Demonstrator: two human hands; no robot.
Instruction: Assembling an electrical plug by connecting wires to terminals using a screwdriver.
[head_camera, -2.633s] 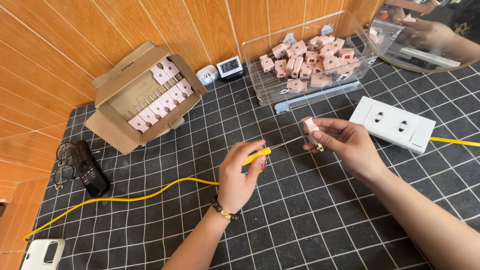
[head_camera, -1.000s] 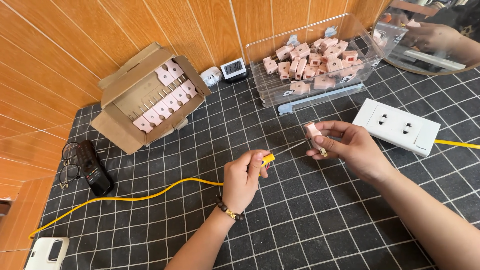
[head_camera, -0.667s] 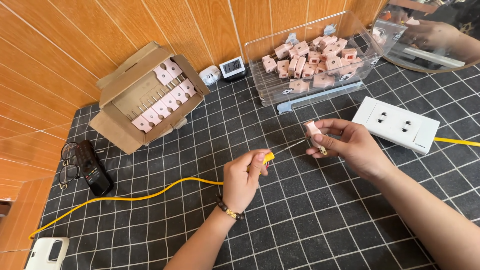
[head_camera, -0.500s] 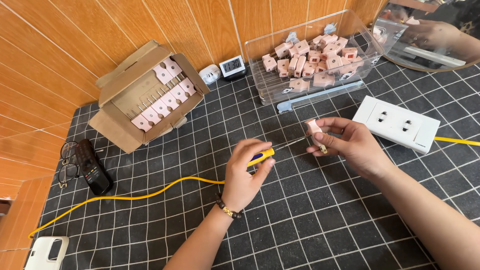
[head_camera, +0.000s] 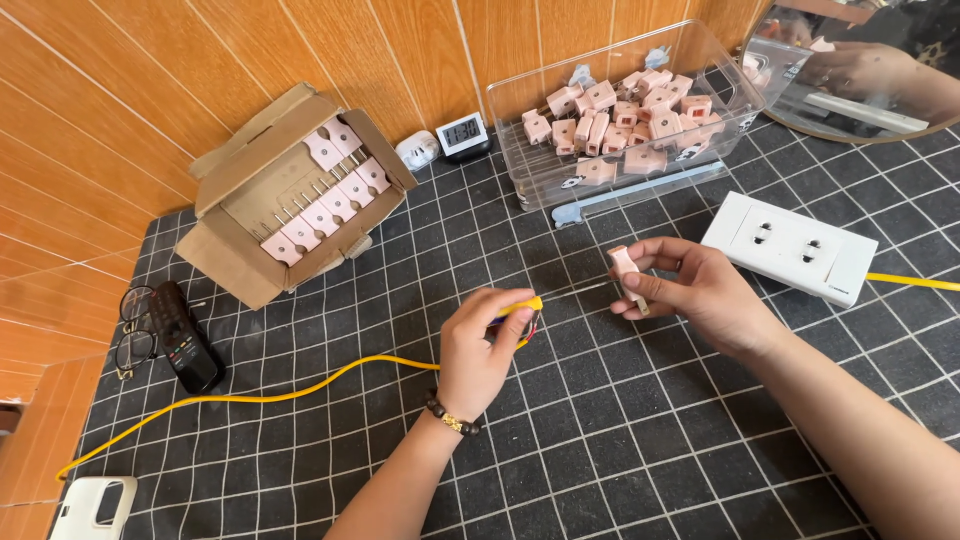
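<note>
- My left hand (head_camera: 480, 345) has its grip closed on the end of the yellow cable (head_camera: 300, 388), bare wire tips poking out just past the fingers.
- My right hand (head_camera: 690, 290) pinches a small pink plug (head_camera: 626, 276), grip closed on it, just right of the cable end and near the white socket block (head_camera: 790, 246).
- To do this well, I judge the wire tips should stay straight and line up squarely with the plug's opening, with the plug held steady and not twisted.
- Left of the socket block, farther back, sits an open brown cardboard box (head_camera: 290, 195) with pink plugs in neat rows.
- Directly behind the socket block stands a clear plastic bin (head_camera: 625, 110) of loose pink plugs; a small digital clock (head_camera: 464, 135) sits left of it.
- Far left of the socket block lies a black remote (head_camera: 185, 338) on the gridded surface (head_camera: 620, 440).
</note>
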